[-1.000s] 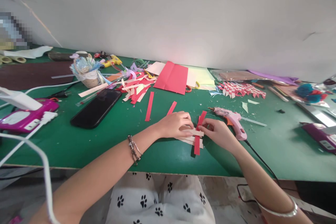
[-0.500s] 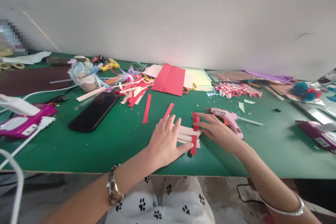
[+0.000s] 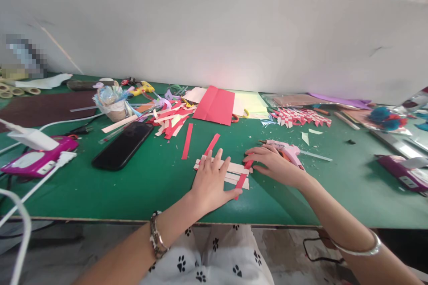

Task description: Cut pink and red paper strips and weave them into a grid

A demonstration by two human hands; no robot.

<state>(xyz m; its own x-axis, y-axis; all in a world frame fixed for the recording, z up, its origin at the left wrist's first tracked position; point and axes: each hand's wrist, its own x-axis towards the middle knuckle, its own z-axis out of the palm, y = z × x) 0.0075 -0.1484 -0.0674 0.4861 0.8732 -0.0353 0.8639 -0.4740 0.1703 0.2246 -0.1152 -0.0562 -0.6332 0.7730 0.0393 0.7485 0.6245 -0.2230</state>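
My left hand (image 3: pixel 210 182) lies flat with its fingers spread over several pale paper strips (image 3: pixel 236 168). Its thumb rests by the lower end of a red paper strip (image 3: pixel 241 181), which slants across the right part of the pale ones. At that strip's upper end, my right hand (image 3: pixel 270 162) has its fingers closed in on the red paper. Another red strip (image 3: pixel 211 144) sticks out beyond my left fingertips. Further left a loose red strip (image 3: pixel 187 141) lies alone. A pink glue gun (image 3: pixel 291 151) is just behind my right hand, partly covered by it.
A black phone (image 3: pixel 123 146) lies to the left, near a purple power strip (image 3: pixel 43 156) with white cables. Behind are a pile of cut paper strips (image 3: pixel 172 120), a folded red sheet (image 3: pixel 216 106) and a red-and-white woven paper piece (image 3: pixel 297 117). Another power strip (image 3: pixel 403 169) stands right.
The red strip under my right fingers has gone from nearly upright to slanting, its lower end further left. My right hand has shifted slightly left with it. My left hand stays on the pale strips.
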